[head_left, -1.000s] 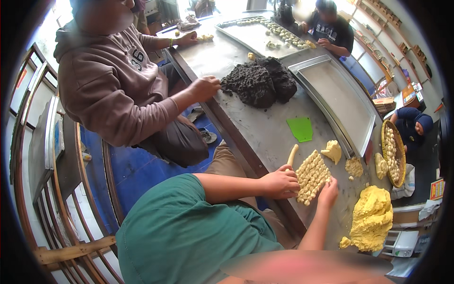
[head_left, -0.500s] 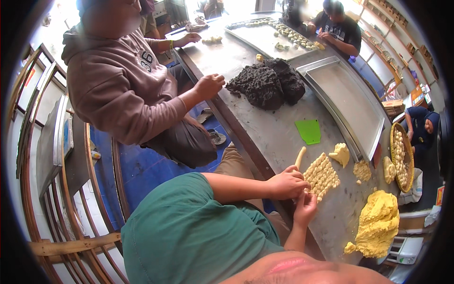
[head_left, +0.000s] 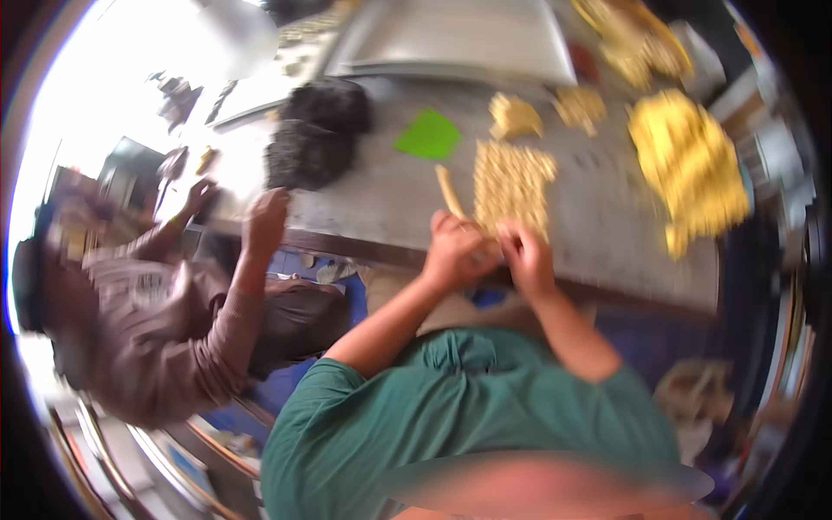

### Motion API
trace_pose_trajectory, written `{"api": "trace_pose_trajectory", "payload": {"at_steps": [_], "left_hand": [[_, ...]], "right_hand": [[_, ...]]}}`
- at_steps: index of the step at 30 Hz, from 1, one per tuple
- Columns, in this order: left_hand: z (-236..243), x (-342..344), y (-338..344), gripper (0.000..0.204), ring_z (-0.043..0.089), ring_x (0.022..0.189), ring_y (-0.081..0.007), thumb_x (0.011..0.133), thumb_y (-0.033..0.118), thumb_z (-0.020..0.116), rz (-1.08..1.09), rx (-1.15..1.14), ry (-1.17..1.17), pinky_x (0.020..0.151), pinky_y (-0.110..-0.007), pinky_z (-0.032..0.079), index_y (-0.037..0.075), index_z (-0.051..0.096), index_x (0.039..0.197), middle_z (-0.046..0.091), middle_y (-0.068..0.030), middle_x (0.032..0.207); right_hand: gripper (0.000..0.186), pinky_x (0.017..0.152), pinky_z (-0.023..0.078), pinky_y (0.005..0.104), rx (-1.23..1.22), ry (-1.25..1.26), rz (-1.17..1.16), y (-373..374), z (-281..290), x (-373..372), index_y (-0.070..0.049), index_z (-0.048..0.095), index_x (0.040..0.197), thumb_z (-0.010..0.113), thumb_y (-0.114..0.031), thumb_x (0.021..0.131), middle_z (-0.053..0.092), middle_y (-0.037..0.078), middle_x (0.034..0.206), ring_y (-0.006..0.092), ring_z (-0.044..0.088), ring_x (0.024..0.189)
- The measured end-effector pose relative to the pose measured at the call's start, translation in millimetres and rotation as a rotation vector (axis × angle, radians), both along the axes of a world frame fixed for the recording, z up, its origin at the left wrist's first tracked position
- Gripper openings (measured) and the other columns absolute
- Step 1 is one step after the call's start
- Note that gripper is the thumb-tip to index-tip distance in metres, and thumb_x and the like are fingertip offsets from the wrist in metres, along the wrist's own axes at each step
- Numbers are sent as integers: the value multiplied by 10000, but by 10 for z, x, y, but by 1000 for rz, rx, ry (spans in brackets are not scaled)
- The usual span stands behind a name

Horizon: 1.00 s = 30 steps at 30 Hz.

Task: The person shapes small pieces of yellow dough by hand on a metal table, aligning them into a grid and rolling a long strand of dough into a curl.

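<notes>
At the table's near edge, my left hand (head_left: 459,253) curls round the lower end of a pale dough rope (head_left: 447,191), whose free end points away from me. My right hand (head_left: 529,262) is close beside it, thumb and fingers pinched together; blur and the fingers hide whatever is between them. Just beyond both hands, small dough pieces (head_left: 511,184) lie in tight rows on the metal table (head_left: 607,234). A pale dough lump (head_left: 515,116) sits past the rows, with a crumbly lump (head_left: 581,108) to its right.
A green scraper (head_left: 429,134) lies left of the lumps. Further left is a dark mass (head_left: 319,134); at right, a big yellow dough mass (head_left: 689,169). A metal tray (head_left: 459,65) and a woven basket (head_left: 672,39) are behind. A co-worker in a brown hoodie (head_left: 165,347) sits at left.
The view has swung round and blurred, so the table now runs across it. Both my hands stay together by the dough rope and rows. The co-worker's hands remain at the table edge.
</notes>
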<state>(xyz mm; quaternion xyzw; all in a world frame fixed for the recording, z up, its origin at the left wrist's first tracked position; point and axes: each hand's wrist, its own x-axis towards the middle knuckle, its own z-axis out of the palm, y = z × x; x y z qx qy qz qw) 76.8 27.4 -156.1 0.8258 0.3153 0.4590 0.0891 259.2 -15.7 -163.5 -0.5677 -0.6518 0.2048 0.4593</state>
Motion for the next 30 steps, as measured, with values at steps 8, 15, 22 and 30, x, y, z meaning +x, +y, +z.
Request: {"api": "trace_pose_trajectory", "payload": {"at_steps": [8,15,22,30], "left_hand": [[157,260,-127,115,680,971,-277,875,176,754,-18,-99,119,968,-465,429,115,697,954,725,-53,960],[24,82,-113,127,641,978,-263,857,171,724,-11,-78,205,934,-454,417,152,711,982,690,-31,984],[93,68,-164,219,669,986,-273,847,200,731,30,-255,49,954,-432,433,149,713,1060,722,-55,1042],[125,154,-124,294,655,1069,-259,829,216,722,69,-241,275,995,-419,425,127,686,1106,718,-45,1035]], "right_hand": [[257,776,544,403,144,-268,-303,486,40,983,-123,715,1218,659,-142,967,662,116,891,324,638,771],[165,851,539,468,69,-732,-187,754,-123,1037,-147,743,1053,633,-218,952,707,88,1040,352,651,996],[323,677,552,338,-208,215,193,-35,288,300,-32,659,1174,743,-257,958,740,121,852,196,734,800],[166,724,573,356,-131,242,31,-112,127,97,-31,687,1080,714,-134,953,734,159,927,280,719,794]]}}
